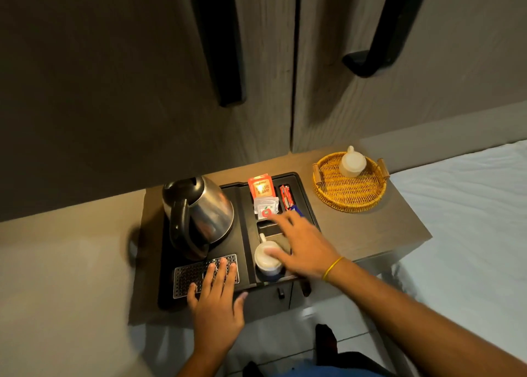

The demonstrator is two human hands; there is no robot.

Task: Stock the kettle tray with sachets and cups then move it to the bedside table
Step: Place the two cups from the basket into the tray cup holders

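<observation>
A black kettle tray [301, 188] sits on a small brown table [370, 231]. On its left half stands a steel kettle [204, 208]. In the far right slots are an orange sachet [259, 186], a white sachet [266, 208] and red sticks [286, 195]. An upturned white cup [266, 259] occupies the near right slot. My left hand [215, 299] lies flat on the tray's perforated metal grate [188, 274], fingers apart. My right hand [302, 242] hovers spread over the cup and the slots, its thumb touching the cup, holding nothing.
A round wicker basket [349, 190] with a second upturned white cup [352, 162] stands on the table's far right. Grey wardrobe doors with black handles [225, 63] rise behind. A white bed [470, 220] lies to the right. Pale floor lies below.
</observation>
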